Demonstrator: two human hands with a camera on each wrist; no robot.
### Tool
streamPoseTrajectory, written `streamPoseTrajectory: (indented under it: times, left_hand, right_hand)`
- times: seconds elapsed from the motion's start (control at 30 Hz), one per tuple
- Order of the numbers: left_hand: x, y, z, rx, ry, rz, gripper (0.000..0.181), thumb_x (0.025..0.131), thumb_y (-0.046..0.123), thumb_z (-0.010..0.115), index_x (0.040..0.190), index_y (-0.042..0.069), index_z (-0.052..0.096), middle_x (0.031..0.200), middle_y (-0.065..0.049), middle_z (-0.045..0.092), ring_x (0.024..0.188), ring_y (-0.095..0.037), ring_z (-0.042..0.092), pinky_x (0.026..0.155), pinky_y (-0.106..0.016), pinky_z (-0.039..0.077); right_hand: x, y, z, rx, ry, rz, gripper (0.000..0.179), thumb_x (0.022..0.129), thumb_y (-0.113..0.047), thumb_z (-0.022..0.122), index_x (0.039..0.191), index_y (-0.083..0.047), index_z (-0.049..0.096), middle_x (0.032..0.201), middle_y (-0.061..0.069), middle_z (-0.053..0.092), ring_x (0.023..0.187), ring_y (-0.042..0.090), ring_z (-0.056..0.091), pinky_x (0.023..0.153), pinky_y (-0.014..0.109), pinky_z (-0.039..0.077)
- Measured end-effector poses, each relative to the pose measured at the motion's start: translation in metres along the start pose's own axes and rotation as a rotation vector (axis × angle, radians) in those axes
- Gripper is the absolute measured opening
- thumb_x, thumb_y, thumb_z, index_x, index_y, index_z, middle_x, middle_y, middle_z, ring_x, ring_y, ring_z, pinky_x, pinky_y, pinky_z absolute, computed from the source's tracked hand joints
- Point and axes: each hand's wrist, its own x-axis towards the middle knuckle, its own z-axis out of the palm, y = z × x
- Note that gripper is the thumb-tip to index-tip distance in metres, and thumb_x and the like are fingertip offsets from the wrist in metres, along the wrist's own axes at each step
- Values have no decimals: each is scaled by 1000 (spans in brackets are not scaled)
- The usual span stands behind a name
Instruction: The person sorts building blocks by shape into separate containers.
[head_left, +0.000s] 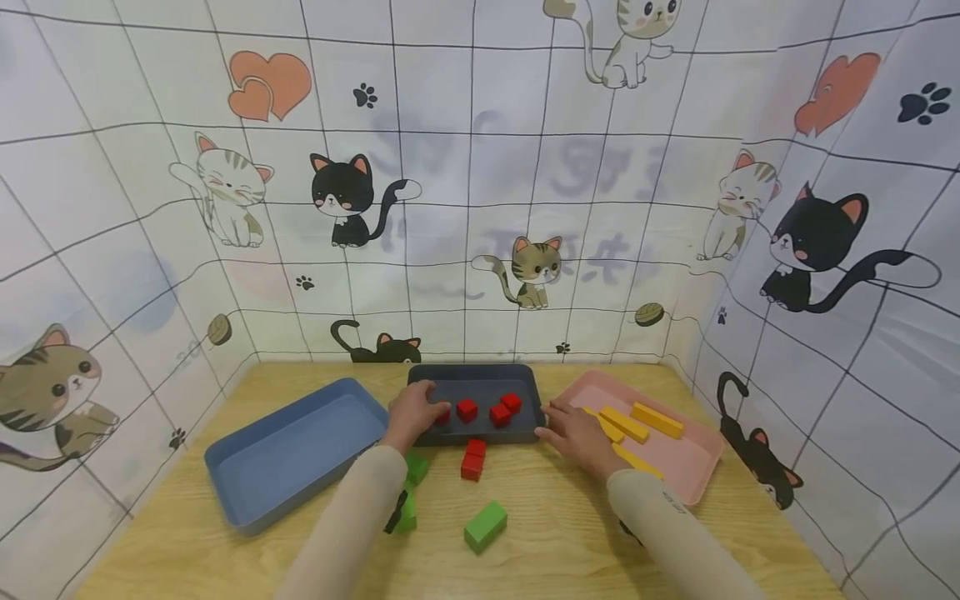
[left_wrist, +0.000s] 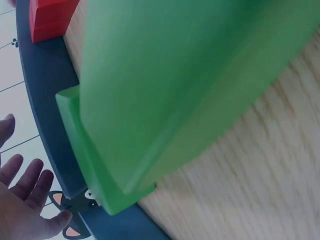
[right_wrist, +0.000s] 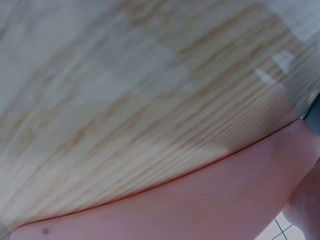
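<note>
While your left hand (head_left: 411, 412) hangs over the left end of the dark tray (head_left: 510, 437), its thumb and fingers stand apart in the left wrist view, with nothing seen between them. A partly hidden red block (head_left: 442, 415) lies inside the tray just beside those fingers; you cannot tell whether they touch it. Your right hand (head_left: 581, 437) lies at the tray's right wall, fingers loosely extended toward the rim, holding nothing that shows; contact with the rim is unclear.

The relation that counts: the tray's long axis runs left to right between your two hands, and two loose red blocks (head_left: 472, 466) sit outside its near wall, in a line pointing toward you. They lie to the right of your left hand and nearer you, and that hand is the closer one. Your left forearm slants in from the tray's near left, your right from its near right, back of the hand upward.

Three more red blocks (head_left: 467, 409) rest inside the tray. Green blocks (head_left: 486, 527) lie on its near side, the blue tray (head_left: 292, 450) to its left, and the pink tray (head_left: 705, 450) with yellow blocks (head_left: 657, 419) to its right.
</note>
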Motion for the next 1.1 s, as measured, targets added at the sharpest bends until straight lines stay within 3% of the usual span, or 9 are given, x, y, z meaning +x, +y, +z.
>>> streamPoseTrajectory:
  times: [0.5,1.1]
  left_hand:
    - [-4,1,-14,-101,-11,18,58,89,31,76,136,5,57,136,-15,59,123,-35,54,103,-51,43]
    - [-41,18,-21,-233,-73,118,61,89,32,75,139,3,55,139,-16,55,129,-37,50,102,-53,44]
  right_hand:
    - [1,4,4,-1,12,-14,65,98,-54,54,145,-9,52,150,19,44,133,42,44,109,59,33]
    - [-1,0,1,-14,6,-2,62,100,-51,53,145,-9,51,151,18,43,134,41,43,109,59,32]
